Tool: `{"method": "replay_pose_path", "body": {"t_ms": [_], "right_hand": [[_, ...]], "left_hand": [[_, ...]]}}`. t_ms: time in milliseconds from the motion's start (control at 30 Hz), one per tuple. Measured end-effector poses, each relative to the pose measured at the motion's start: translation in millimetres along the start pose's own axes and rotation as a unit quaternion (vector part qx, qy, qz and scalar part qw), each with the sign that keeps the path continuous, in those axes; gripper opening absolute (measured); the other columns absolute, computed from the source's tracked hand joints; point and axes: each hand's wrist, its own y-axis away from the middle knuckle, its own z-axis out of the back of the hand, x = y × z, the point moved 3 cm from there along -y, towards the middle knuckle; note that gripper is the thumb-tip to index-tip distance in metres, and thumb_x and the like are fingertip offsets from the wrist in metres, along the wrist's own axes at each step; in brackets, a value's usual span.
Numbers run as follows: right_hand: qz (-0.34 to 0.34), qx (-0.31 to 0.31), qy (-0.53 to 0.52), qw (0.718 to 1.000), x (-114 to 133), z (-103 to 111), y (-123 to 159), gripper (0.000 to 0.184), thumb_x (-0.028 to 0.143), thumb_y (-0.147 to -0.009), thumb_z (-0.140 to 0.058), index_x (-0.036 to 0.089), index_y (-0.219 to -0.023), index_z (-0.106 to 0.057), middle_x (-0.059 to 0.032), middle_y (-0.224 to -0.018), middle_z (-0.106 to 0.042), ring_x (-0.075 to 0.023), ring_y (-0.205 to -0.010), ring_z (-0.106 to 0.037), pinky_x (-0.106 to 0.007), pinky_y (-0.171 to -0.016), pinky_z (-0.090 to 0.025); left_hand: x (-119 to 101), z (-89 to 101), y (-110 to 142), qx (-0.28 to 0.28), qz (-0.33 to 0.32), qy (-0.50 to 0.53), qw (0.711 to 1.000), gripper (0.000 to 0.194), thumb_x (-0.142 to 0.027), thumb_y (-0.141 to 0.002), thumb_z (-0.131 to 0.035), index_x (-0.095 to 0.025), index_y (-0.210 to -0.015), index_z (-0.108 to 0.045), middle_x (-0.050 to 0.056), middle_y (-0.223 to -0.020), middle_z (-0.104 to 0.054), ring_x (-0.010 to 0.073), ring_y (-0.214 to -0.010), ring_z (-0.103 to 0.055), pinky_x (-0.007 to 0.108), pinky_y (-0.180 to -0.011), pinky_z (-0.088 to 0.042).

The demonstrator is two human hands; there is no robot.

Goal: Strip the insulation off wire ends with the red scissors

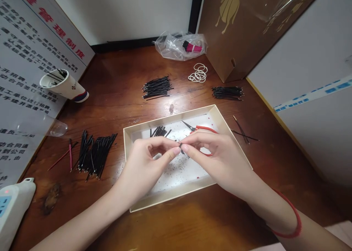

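Over a shallow cream box [173,193], my left hand [152,158] and my right hand [220,156] meet, thumbs and forefingers pinched together. Between the fingertips is a short piece of black wire [180,146], mostly covered by them, so I cannot tell its full length. Red-handled scissors [205,127] lie in the box behind my right hand, their blades pointing up and left. A small bunch of black wires [159,131] rests in the box beyond my left hand. Tiny dark scraps are scattered over the white floor of the box.
Black wire piles lie at the left [96,153], far middle [157,87] and far right [227,93]. Rubber bands [198,73] and a clear plastic bag [170,45] are behind. A tilted paper cup [64,84] holds wires. A brown carton [247,19] stands at the back right.
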Motion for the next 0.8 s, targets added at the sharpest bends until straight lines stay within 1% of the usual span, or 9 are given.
{"method": "replay_pose_path", "body": {"t_ms": [167, 433, 567, 800], "right_hand": [[0.018, 0.0, -0.006, 1.0, 0.7, 1.6, -0.3, 0.018, 0.01, -0.085, -0.065, 0.023, -0.083, -0.077, 0.005, -0.072, -0.071, -0.0094, -0.069, -0.06, -0.021, -0.053, -0.041], [0.023, -0.001, -0.004, 1.0, 1.1, 1.8, -1.7, 0.019, 0.01, -0.085, -0.064, 0.022, -0.081, -0.078, 0.0043, -0.07, -0.07, -0.009, -0.066, -0.058, -0.021, -0.048, -0.036], [0.026, -0.004, -0.006, 1.0, 2.3, 1.2, -2.1, 0.02, 0.008, -0.083, -0.064, 0.021, -0.079, -0.077, 0.0042, -0.07, -0.071, -0.0088, -0.065, -0.058, -0.022, -0.049, -0.037], [0.029, -0.024, 0.024, 0.999, 4.3, 1.0, 0.4, 0.018, 0.006, -0.081, -0.065, 0.018, -0.071, -0.074, 0.0048, -0.064, -0.067, -0.0083, -0.061, -0.055, -0.023, -0.058, -0.04]], "left_hand": [[0.6, -0.2, -0.8, 0.006, -0.003, -0.016, 1.0, 0.01, -0.023, -0.081, -0.07, -0.017, -0.081, -0.078, 0.001, -0.074, -0.076, 0.0143, -0.067, -0.063, 0.024, -0.064, -0.05], [-0.3, 0.7, 3.5, 0.0, -0.011, -0.039, 0.999, 0.011, -0.023, -0.082, -0.068, -0.018, -0.078, -0.077, 0.0, -0.073, -0.075, 0.0147, -0.068, -0.063, 0.025, -0.066, -0.049], [0.3, 0.4, 2.5, 0.002, -0.015, -0.038, 0.999, 0.011, -0.023, -0.082, -0.068, -0.018, -0.076, -0.075, 0.0, -0.074, -0.076, 0.0154, -0.07, -0.064, 0.026, -0.067, -0.05], [-1.6, -0.7, 3.2, -0.002, -0.03, -0.07, 0.997, 0.011, -0.021, -0.081, -0.066, -0.018, -0.074, -0.073, 0.001, -0.075, -0.076, 0.0153, -0.07, -0.064, 0.026, -0.067, -0.048]]}}
